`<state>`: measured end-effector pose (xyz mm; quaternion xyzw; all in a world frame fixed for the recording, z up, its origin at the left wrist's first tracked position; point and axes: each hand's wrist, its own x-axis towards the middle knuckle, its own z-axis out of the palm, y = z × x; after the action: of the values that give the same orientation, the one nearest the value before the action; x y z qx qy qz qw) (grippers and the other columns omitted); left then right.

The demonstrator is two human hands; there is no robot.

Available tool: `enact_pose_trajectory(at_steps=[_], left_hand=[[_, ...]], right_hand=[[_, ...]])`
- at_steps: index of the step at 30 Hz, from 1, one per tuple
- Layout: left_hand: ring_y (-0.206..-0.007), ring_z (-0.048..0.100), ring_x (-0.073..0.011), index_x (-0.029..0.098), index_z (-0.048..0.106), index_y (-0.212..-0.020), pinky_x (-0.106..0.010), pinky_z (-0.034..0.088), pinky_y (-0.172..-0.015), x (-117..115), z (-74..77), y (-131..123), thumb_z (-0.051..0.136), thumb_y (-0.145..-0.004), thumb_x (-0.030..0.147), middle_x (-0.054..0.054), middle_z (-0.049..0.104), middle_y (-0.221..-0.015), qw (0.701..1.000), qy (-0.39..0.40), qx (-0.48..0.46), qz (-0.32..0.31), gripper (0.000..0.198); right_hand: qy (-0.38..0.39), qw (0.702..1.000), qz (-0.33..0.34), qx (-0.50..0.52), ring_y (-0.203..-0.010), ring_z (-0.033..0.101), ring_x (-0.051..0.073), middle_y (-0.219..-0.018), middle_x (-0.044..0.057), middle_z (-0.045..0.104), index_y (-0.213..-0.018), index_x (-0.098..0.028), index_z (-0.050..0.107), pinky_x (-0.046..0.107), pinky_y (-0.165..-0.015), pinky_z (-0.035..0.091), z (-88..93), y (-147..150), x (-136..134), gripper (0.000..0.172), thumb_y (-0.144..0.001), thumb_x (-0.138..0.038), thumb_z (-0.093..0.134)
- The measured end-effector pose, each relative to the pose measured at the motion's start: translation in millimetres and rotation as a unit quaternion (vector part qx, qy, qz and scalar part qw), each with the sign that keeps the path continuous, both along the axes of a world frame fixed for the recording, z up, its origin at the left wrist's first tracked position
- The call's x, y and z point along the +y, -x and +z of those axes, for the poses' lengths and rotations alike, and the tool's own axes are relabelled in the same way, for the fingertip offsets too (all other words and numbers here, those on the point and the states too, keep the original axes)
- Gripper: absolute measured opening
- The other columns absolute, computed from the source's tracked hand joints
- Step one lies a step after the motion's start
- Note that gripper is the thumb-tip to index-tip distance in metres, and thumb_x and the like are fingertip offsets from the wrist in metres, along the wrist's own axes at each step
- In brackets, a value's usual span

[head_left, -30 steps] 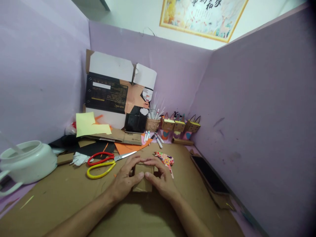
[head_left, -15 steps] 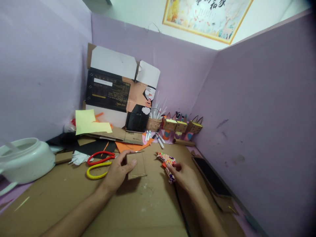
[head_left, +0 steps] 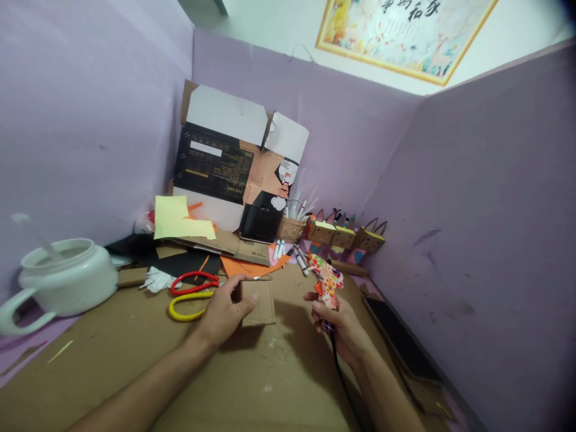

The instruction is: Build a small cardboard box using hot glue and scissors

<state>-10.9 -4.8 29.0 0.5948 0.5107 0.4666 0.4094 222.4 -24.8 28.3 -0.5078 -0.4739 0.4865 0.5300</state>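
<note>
A small cardboard box [head_left: 263,305] is gripped at its left side by my left hand [head_left: 225,309], thumb on its face. To the right, my right hand [head_left: 335,321] is wrapped round the handle of a colourful patterned glue gun [head_left: 327,279], raised above the cardboard-covered table [head_left: 252,390]. Its nozzle points up and to the left, and a black cord hangs from the handle. Box and glue gun are apart.
Red and yellow handled scissors [head_left: 193,294] lie left of my left hand. A white pot [head_left: 74,279] stands far left. Behind are markers [head_left: 300,261], a basket [head_left: 290,229] and cardboard figures [head_left: 342,235]. A dark flat device [head_left: 400,339] lies right.
My right hand has closed round the glue gun and lifted it off the table, tilting it upright. The view has shifted a little left. My left hand still holds the box.
</note>
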Motion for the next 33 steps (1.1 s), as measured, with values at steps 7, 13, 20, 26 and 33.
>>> enact_pose_trajectory(at_steps=[7, 13, 20, 26, 33], left_hand=[[-0.083, 0.061, -0.0249, 0.016, 0.056, -0.106, -0.037, 0.047, -0.075, -3, 0.9, -4, 0.06, -0.07, 0.04, -0.005, 0.064, -0.088, 0.997, -0.008, 0.08, 0.009, 0.044], [-0.082, 0.061, -0.0246, 0.018, 0.056, -0.106, -0.036, 0.047, -0.074, -7, 4.7, -5, 0.058, -0.071, 0.042, -0.005, 0.065, -0.089, 0.988, -0.023, 0.148, 0.032, 0.043], [-0.095, 0.059, -0.025, 0.018, 0.058, -0.112, -0.036, 0.046, -0.086, -10, 7.1, -7, 0.056, -0.073, 0.04, -0.008, 0.062, -0.106, 0.969, -0.085, 0.221, 0.068, 0.045], [-0.104, 0.057, -0.0261, 0.015, 0.056, -0.119, -0.036, 0.043, -0.094, -11, 7.3, -6, 0.056, -0.074, 0.039, -0.009, 0.061, -0.112, 0.964, -0.108, 0.23, 0.073, 0.051], [-0.105, 0.057, -0.0252, 0.015, 0.056, -0.118, -0.038, 0.045, -0.092, -11, 4.3, -7, 0.057, -0.074, 0.036, -0.011, 0.06, -0.115, 0.957, -0.146, 0.243, 0.064, 0.049]], right_hand=[[-0.035, 0.998, 0.046, 0.029, -0.04, 0.04, 0.009, -0.054, -0.002, 0.057, -0.099, -0.015, 0.06, 0.019, -0.033, 0.03, 7.3, 9, -19, 0.04, -0.071, -0.044, 0.065], [-0.1, 0.989, 0.012, -0.106, -0.059, 0.057, 0.016, -0.069, 0.002, 0.067, -0.087, -0.018, 0.063, 0.024, -0.053, 0.046, 0.6, 21, -23, 0.025, -0.065, -0.029, 0.067], [-0.134, 0.982, 0.038, -0.13, -0.07, 0.062, 0.02, -0.081, 0.004, 0.07, -0.103, -0.018, 0.064, 0.029, -0.064, 0.05, -6.4, 23, -24, 0.034, -0.07, -0.026, 0.06], [-0.144, 0.978, 0.053, -0.144, -0.081, 0.065, 0.023, -0.095, 0.005, 0.072, -0.107, -0.02, 0.064, 0.034, -0.078, 0.051, -7.7, 19, -23, 0.033, -0.074, -0.025, 0.059], [-0.146, 0.977, 0.06, -0.145, -0.094, 0.065, 0.026, -0.102, 0.007, 0.071, -0.111, -0.019, 0.062, 0.038, -0.087, 0.049, -7.2, 19, -23, 0.036, -0.076, -0.024, 0.058]])
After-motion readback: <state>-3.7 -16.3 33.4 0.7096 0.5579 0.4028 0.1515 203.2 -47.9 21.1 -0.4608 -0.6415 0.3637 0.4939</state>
